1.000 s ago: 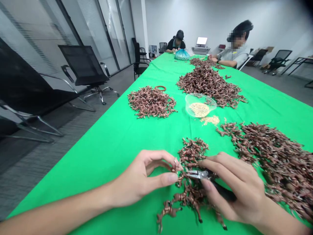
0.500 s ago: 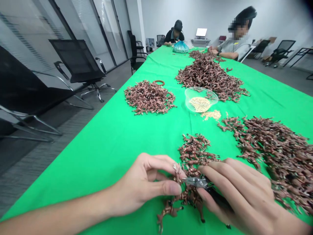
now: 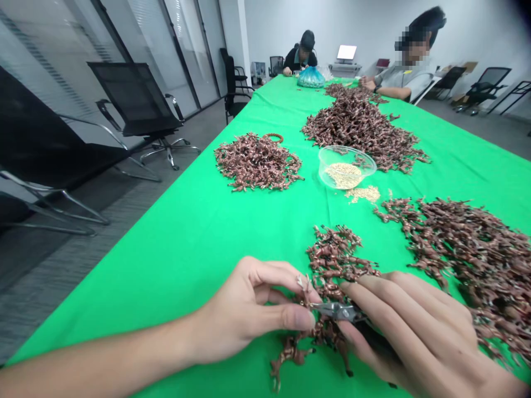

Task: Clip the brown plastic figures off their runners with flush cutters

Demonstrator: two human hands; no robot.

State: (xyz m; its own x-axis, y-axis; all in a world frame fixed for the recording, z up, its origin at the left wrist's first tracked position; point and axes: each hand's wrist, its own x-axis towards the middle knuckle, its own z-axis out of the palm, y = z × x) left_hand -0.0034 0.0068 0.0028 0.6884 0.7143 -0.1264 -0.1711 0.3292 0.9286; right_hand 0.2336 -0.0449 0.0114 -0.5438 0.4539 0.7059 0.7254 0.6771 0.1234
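My left hand [image 3: 265, 309] pinches a small brown animal figurine [image 3: 306, 290] with pale antler-like tips between thumb and fingers. Pliers [image 3: 338, 310] with short metal jaws and dark handles are in my right hand [image 3: 410, 326], whose fingers are wrapped round them. The jaw tips touch or nearly touch the figurine beside my left thumb; whether they grip it I cannot tell. Beneath and behind both hands lies a small heap of similar figurines [image 3: 334, 254]. One loose figurine [image 3: 286, 354] lies just below my left hand.
A clear plastic bowl [image 3: 367, 166] holds pale bits, with a spill of them [image 3: 365, 193] beside it. Figurine piles lie at the left [image 3: 257, 166], behind the bowl [image 3: 360, 121] and at the right [image 3: 477, 254]. Two people sit farther along the green-covered table [image 3: 186, 249]; office chairs [image 3: 128, 99] stand left.
The whole view has shifted slightly, so things appear a little farther right. Both hands keep their hold on the figurine and the pliers, nearly unchanged. The far person's head and arm moved slightly.
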